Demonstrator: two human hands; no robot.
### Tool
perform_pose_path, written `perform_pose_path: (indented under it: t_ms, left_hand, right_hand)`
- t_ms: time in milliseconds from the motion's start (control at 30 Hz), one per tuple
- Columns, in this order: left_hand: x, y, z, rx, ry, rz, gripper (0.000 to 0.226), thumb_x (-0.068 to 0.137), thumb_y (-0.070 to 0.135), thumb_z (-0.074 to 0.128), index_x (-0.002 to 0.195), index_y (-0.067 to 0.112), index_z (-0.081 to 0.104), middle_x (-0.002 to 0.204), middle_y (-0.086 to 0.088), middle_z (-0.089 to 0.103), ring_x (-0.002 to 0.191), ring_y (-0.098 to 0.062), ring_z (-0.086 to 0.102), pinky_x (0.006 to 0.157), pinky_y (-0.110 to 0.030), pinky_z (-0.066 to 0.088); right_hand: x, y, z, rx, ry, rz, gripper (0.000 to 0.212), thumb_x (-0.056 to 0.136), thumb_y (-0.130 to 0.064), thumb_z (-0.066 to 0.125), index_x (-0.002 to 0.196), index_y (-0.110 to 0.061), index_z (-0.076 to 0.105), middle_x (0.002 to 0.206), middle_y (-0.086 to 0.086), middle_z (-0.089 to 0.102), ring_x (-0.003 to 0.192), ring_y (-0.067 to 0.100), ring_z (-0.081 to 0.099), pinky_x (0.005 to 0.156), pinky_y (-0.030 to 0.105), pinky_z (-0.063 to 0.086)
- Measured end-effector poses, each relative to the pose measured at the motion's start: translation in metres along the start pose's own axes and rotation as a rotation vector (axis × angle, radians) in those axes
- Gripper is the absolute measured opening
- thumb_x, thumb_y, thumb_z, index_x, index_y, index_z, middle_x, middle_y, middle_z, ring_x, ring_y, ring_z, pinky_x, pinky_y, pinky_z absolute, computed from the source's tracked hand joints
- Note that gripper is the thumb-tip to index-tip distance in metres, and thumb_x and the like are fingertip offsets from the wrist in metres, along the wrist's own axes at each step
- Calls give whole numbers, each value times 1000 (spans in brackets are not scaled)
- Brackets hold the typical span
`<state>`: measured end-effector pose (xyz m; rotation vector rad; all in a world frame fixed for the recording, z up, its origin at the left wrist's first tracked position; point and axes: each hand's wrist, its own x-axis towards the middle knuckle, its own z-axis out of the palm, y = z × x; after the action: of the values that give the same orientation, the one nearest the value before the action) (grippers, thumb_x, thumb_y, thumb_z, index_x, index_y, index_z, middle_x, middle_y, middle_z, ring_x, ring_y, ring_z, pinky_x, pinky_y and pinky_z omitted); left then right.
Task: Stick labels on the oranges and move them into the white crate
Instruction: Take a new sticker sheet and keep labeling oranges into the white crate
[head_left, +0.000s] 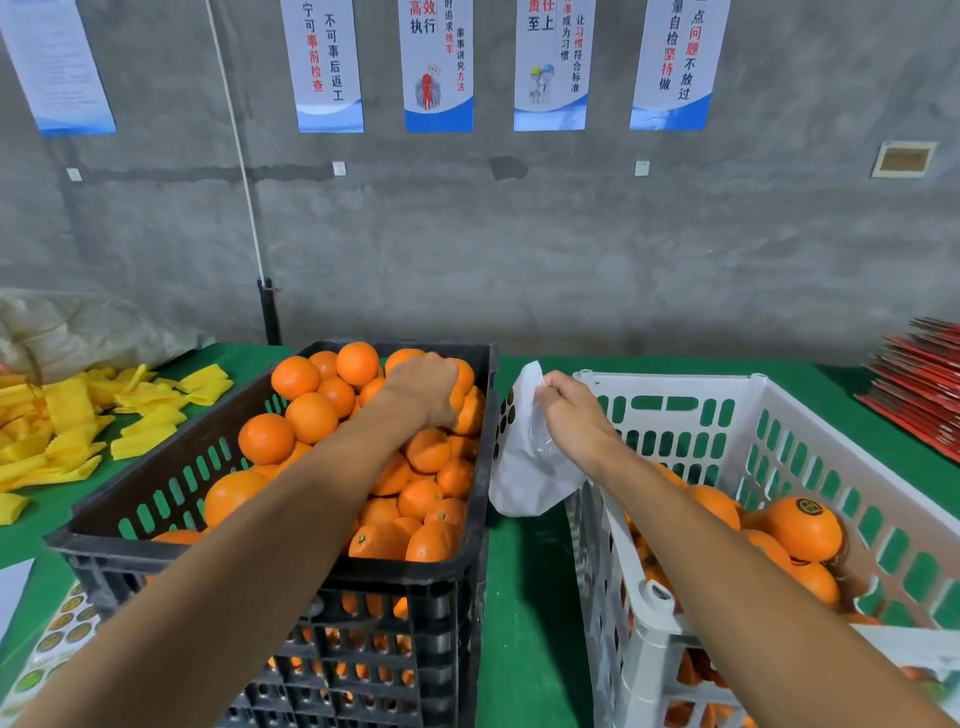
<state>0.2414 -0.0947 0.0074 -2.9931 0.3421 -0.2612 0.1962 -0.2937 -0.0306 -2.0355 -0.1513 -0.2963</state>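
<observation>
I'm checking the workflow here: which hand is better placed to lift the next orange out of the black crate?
Left. The left hand is already down on the oranges in the black crate, while the right hand is holding the white label sheet between the crates.

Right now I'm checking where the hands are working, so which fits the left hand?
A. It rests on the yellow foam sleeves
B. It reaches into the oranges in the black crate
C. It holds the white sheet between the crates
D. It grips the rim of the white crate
B: the left hand is down among the oranges at the far end of the black crate.
</observation>
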Motion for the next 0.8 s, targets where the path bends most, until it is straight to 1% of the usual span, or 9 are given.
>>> perform_pose_path:
  t_ms: [100,200,333,367,433,500,567,667,800]
  left_hand:
    - [-1,3,-15,-228,327,-38,47,83,33,72,121,10,57,125,-16,61,114,-44,59,90,-50,51]
    - [-8,37,-21,-555,581,86,55,83,33,73,132,19,52,121,-8,66,104,-35,63,81,-43,51]
    - [-14,99,-22,-781,567,289,63,82,46,78,136,30,51,113,5,68,90,-9,62,76,-26,45]
    - [-15,108,-18,-776,527,333,64,82,48,78,138,30,51,115,5,69,93,-7,63,78,-27,47]
    - [-18,115,-8,-768,465,401,63,86,50,77,140,28,53,117,3,70,101,-7,65,87,-30,53]
    - [-18,113,-2,-808,470,434,51,91,44,74,136,24,60,115,3,72,104,-6,67,93,-34,56]
    - [-15,106,-2,-827,534,456,36,95,33,71,127,17,67,114,1,72,102,-8,68,92,-36,56]
    - [-7,87,-4,-803,643,386,24,102,22,61,122,11,69,118,-2,71,107,-15,66,95,-35,53]
    - [4,50,10,-860,600,208,25,104,17,52,124,13,67,115,-1,71,105,-17,66,93,-36,53]
  right_hand:
    - [0,2,1,-48,-32,-7,27,105,-20,36,79,-20,44,79,-2,45,72,14,44,65,31,34]
    - [1,-2,2,-115,-74,-21,27,104,-19,37,79,-22,47,78,-2,49,74,17,47,64,32,35]
    - [-3,-2,1,-121,-93,-70,23,102,-11,46,107,-31,56,105,4,63,100,21,58,80,36,48]
    - [-4,4,-1,-149,-103,-52,29,102,-11,51,123,-31,55,119,3,62,108,16,52,87,29,41]
    - [-4,12,-3,-241,-111,11,43,103,-9,56,145,-12,51,138,3,57,117,12,42,92,17,25]
    - [-3,12,0,-267,-138,-9,26,106,-10,49,127,-24,58,110,-13,55,115,16,44,89,17,24]
    - [-4,-1,2,-206,-88,-41,28,108,-16,40,91,-35,50,94,-7,52,105,20,53,86,30,38]
    - [-2,-5,0,-112,-67,-22,24,104,-22,40,93,-14,59,95,6,65,89,25,61,78,42,49]
    - [2,0,-5,50,71,61,22,103,-15,37,87,-11,53,81,4,51,76,19,47,66,32,38]
